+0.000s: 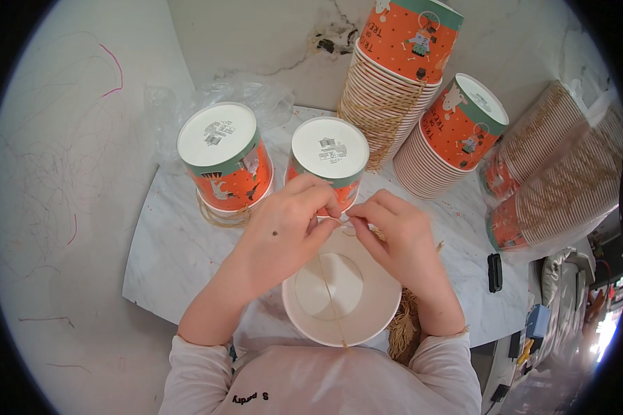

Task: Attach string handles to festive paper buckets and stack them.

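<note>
A white paper bucket (386, 294) stands mouth up in front of me, its pale inside showing. A thin tan cord (327, 283) stretches from its near rim across the mouth to its far side. At that far rim my left hand (284, 218) pinches the cord between thumb and fingers. Close beside it, my right hand (400, 235) pinches the cord as well. The fingertips of both hands almost meet, and the exact spot where the cord joins the rim is hidden. Under my right forearm lies a bundle of tan cords (403, 325).
Two orange-and-green buckets, one at left (228, 180) and one behind my hands (330, 146), stand upside down. Behind are a tall stack (398, 90) and a shorter stack (457, 128). Plastic-wrapped stacks (557, 187) and a small black object (495, 273) occupy the right. Crumpled plastic (256, 97) lies by the wall.
</note>
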{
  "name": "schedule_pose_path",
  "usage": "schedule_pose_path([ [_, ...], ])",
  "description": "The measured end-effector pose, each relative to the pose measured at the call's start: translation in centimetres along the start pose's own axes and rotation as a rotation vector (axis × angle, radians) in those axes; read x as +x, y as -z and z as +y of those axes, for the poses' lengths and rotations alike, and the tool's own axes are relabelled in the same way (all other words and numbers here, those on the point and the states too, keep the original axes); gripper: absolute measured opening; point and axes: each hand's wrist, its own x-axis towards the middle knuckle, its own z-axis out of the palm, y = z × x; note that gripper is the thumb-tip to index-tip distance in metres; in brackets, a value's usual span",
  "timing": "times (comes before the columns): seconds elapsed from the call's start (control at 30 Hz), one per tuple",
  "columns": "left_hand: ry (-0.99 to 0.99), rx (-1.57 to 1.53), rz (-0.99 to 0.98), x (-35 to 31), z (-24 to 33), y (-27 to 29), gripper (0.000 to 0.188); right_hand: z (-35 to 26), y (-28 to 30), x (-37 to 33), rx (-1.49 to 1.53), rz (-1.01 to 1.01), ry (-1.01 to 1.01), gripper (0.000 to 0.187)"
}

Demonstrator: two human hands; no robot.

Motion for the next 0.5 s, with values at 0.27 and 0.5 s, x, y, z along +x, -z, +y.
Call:
schedule_pose_path([
  [0.27,0.2,-0.047,-0.181,0.34,0.25,0.72,0.012,-0.91,-0.14,0.11,0.174,0.035,-0.025,0.013],
  [0.5,0.303,-0.129,-0.204,0.7,-0.11,0.8,0.012,-1.09,-0.18,0.2,0.443,0.032,-0.151,0.016],
])
